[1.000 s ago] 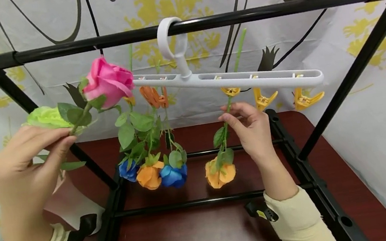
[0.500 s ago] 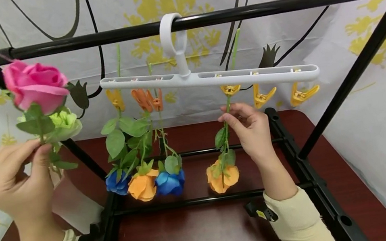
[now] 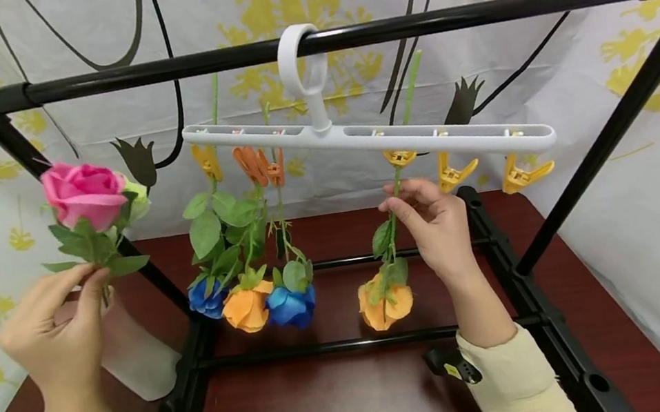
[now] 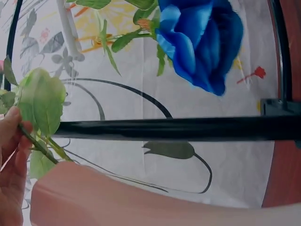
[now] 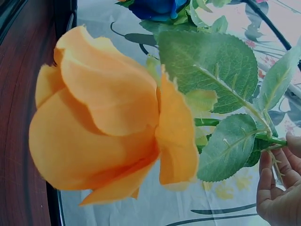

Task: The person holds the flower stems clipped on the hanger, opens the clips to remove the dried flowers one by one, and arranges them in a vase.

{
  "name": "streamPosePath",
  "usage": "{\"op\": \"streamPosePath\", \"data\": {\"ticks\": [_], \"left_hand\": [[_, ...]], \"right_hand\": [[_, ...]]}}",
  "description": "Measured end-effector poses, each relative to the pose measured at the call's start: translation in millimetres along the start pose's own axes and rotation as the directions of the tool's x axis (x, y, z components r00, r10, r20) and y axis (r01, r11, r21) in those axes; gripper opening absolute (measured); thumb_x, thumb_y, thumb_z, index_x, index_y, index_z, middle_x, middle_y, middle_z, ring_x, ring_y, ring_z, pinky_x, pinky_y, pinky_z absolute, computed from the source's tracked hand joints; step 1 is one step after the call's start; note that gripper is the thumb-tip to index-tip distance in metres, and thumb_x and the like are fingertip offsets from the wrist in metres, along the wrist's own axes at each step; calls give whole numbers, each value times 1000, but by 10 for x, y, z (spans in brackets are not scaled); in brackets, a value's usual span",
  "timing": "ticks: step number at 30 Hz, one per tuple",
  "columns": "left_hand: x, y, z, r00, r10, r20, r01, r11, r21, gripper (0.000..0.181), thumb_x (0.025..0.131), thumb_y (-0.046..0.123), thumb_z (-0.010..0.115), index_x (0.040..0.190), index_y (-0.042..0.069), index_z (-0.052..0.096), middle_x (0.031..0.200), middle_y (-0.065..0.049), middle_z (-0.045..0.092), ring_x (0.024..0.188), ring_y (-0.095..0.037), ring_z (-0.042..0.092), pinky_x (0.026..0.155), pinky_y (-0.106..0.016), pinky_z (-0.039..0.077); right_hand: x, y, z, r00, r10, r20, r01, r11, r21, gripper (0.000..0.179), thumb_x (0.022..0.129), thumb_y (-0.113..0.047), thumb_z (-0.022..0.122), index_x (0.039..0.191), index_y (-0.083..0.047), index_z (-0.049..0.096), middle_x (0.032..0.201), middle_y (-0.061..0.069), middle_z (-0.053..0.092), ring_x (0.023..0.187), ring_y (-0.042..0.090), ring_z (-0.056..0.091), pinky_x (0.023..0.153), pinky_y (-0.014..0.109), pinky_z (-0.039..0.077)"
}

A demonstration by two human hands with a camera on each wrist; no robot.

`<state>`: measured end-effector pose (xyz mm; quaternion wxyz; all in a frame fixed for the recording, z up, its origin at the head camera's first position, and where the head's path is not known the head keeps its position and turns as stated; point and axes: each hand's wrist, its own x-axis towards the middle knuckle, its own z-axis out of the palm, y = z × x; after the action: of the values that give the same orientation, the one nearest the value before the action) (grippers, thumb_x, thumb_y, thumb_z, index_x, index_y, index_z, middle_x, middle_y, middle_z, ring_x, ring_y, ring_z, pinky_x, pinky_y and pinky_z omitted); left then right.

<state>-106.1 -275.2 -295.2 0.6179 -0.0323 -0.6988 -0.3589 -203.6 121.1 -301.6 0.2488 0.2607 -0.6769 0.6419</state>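
right hand (image 3: 439, 223), in the head view, pinches the stem (image 3: 395, 218) of a head-down orange rose (image 3: 385, 302) just below its yellow clip (image 3: 401, 157) on the white hanger (image 3: 446, 138). a tug downward would probably slip the stem out, or swing the whole hanger, which rests on the black bar (image 3: 467, 14) by one hook (image 3: 289, 65) (three more roses (image 3: 248, 308) weigh on its other half). left hand (image 3: 61, 332) pinches the pink rose (image 3: 84, 195) under its leaves, bloom upward, near the pale vase (image 3: 143, 356); too light a hold could let that full head tip over.

from the left wrist, the pinched stalk (image 4: 40, 147) slants to the vase's mouth. whether its end is inside i cannot tell; if so, a sideways pull might topple the vase.

from the right wrist, thumb and fingers close on the stem beside broad leaves (image 5: 225, 148), which could snag or bend should the fingers slide toward the bloom.
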Motion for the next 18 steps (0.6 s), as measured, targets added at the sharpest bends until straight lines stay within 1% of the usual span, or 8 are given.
{"op": "streamPosePath", "data": {"ticks": [2, 4, 5, 7, 9, 12, 14, 18], "left_hand": [[-17, -50, -45, 998, 7, 67, -9, 1000, 30, 13, 79, 2, 81, 83, -10, 77, 81, -1, 76, 77, 14, 59, 76, -6, 44], [-25, -87, -83, 994, 9, 112, -14, 999, 42, 12, 80, 0, 81, 83, -10, 77, 79, -11, 75, 77, 15, 59, 76, -6, 43], [-26, -103, -99, 991, 14, 136, -21, 998, 54, 12, 80, 1, 80, 84, -10, 77, 79, -14, 74, 77, 16, 58, 75, -5, 43], [-25, -129, -129, 982, 19, 186, -33, 997, 76, 13, 82, 3, 79, 85, -10, 76, 80, -10, 75, 78, 18, 57, 75, -4, 42], [-22, -146, -154, 972, 20, 234, -45, 994, 103, 13, 83, 3, 78, 86, -10, 76, 81, -12, 75, 79, 21, 55, 75, -2, 42], [-13, -160, -183, 952, 8, 306, -64, 983, 173, 11, 84, 1, 78, 89, -9, 76, 82, -18, 74, 80, 28, 50, 76, 2, 39], [-10, -165, -204, 939, -6, 345, -70, 976, 208, 9, 82, -3, 78, 89, -8, 76, 82, -27, 71, 81, 32, 46, 77, 4, 36], [-4, -191, -248, 914, -26, 405, -88, 962, 259, 12, 78, -7, 79, 89, -8, 75, 85, -28, 72, 84, 37, 40, 78, 6, 31]], "right_hand": [[-7, -1, 8, 1000, 2, -2, -2, 1000, 0, 27, 91, 8, 64, 101, -16, 72, 99, -15, 70, 85, 3, 68, 72, 17, 53], [-11, -4, 13, 1000, 2, -6, -2, 1000, -8, 21, 91, 7, 64, 100, -9, 72, 99, -16, 70, 85, 3, 68, 73, 17, 53], [-11, -6, 15, 1000, 4, -8, -4, 1000, -12, 18, 91, 7, 64, 100, -7, 72, 99, -17, 70, 85, 3, 68, 72, 17, 53], [-15, -10, 18, 1000, 8, -12, -8, 1000, -19, 11, 91, 7, 64, 100, 3, 70, 99, -17, 70, 85, 2, 68, 72, 17, 53], [-16, -13, 24, 1000, 8, -12, -8, 1000, -22, 11, 91, 7, 64, 101, 12, 66, 99, -18, 70, 85, 2, 68, 73, 17, 53], [-21, -17, 31, 1000, 13, -17, -14, 999, -32, 12, 91, 8, 64, 102, 14, 65, 99, -19, 69, 85, 1, 68, 72, 16, 53], [-25, -16, 37, 1000, 10, -19, -11, 999, -35, 13, 91, 9, 63, 102, 15, 65, 99, -19, 69, 85, 1, 68, 72, 16, 52], [-29, -11, 48, 1000, -1, -22, 0, 999, -40, 12, 91, 10, 63, 101, 15, 65, 99, -18, 69, 85, 2, 68, 71, 17, 52]]}}
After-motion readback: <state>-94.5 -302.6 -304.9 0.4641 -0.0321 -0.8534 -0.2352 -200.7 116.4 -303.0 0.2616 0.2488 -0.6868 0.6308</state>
